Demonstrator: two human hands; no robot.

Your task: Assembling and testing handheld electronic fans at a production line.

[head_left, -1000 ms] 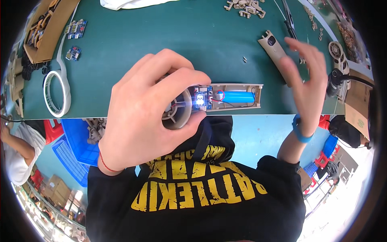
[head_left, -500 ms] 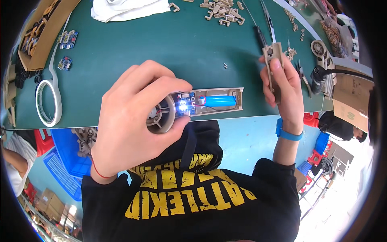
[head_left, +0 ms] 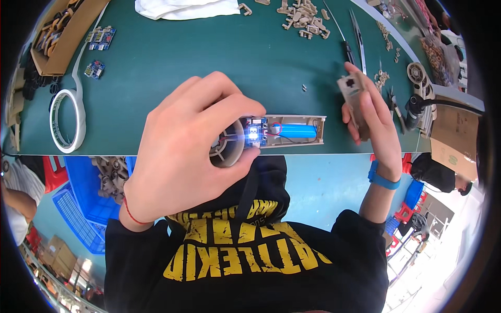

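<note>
My left hand is closed around the round head of a beige handheld fan, at the table's near edge. The fan's handle points right and lies uncovered. Inside it are a small blue circuit board with a bright white light lit, thin red and black wires, and a blue cylindrical battery. To the right, my right hand grips a beige handle cover, held tilted and apart from the fan. Two tiny metal pieces lie on the table beyond the handle.
Across the green table are a tape roll, spare circuit boards, white cloth, beige clips, a screwdriver, tweezers and pliers. A blue crate of beige parts stands below, left.
The view has shifted, so the table things sit further right in the picture. My right hand has turned the cover and brought it slightly closer to the fan. My left hand keeps its hold.
</note>
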